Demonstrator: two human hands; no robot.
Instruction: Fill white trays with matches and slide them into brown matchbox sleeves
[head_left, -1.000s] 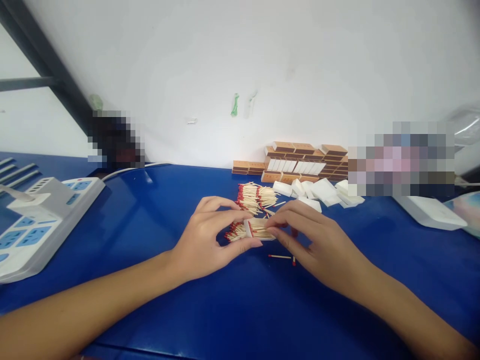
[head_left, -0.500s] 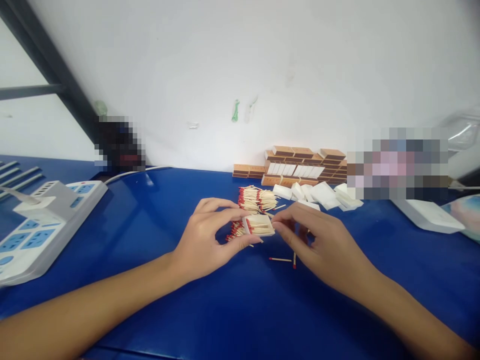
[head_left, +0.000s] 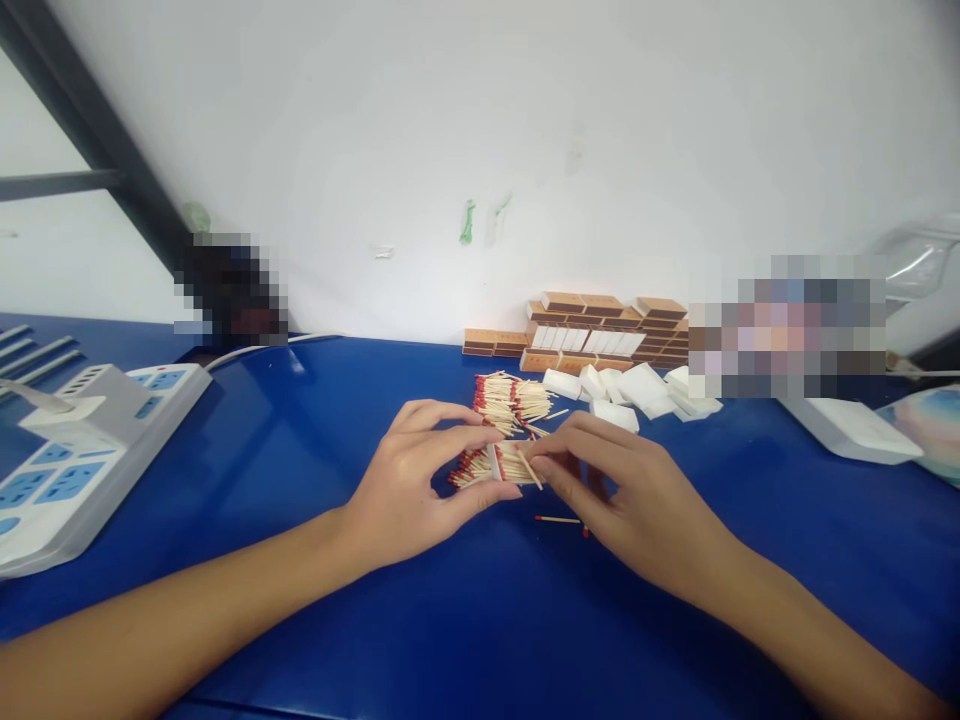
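Observation:
My left hand [head_left: 416,480] grips a small white matchbox tray [head_left: 494,462] between thumb and fingers. Red-tipped matches lie inside the tray, which tilts so that its near and right parts are partly covered. With thumb and forefinger, my right hand [head_left: 622,475] pinches a single match [head_left: 532,471] slantwise over the tray's right end. Behind the tray is a heap of matches [head_left: 514,400], and more matches [head_left: 465,470] show beside the left fingertips. One loose match [head_left: 556,519] lies on the blue table in front, with another red tip [head_left: 586,532] beside it.
Stacked brown matchboxes [head_left: 585,340] stand against the wall at the back. Several white trays [head_left: 637,390] lie scattered before them. On the left is a white power strip [head_left: 97,450] with a cable. A white block-like object [head_left: 855,430] sits at the right; two areas are blurred.
My right hand has moved slightly left and now shows a match held slantwise over the tray. The tray has tilted, and the upright loose match is now mostly hidden by my right hand.

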